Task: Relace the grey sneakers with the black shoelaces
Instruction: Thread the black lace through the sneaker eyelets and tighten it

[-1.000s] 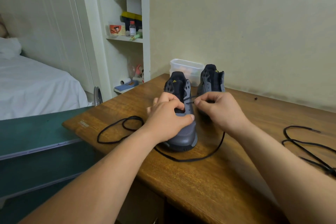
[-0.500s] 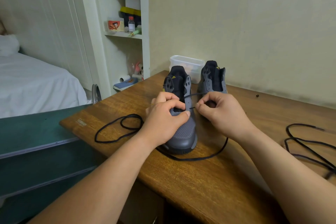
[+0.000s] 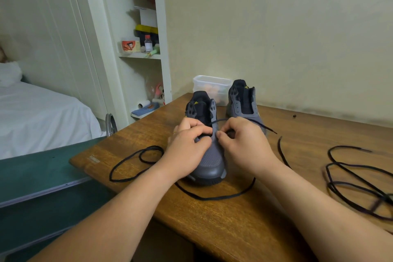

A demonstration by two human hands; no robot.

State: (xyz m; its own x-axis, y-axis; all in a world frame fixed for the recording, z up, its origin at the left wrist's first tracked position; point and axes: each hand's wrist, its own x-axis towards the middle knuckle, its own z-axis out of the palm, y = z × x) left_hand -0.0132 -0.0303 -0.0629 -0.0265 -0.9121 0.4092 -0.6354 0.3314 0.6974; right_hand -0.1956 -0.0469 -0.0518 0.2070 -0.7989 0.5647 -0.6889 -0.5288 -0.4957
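Soft, even indoor light fills the room, rather dim, with a yellow-green cast on the plain cream wall [image 3: 276, 27]. The glossy brown wooden desk [image 3: 212, 219] shows a faint sheen, and shadows on it are weak. Wide-angle distortion bends the white shelf frame [image 3: 163, 49]. The loose black shoelace [image 3: 382, 199] at the right edge is smeared by blur, while the centre is sharp.

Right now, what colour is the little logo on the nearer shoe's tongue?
Yellow logo, clearest in the head view.

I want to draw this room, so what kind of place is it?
Most likely a bedroom at home: a bed with white sheets on the left, a shelf in the wall holding small household things, and a wooden desk against the wall.
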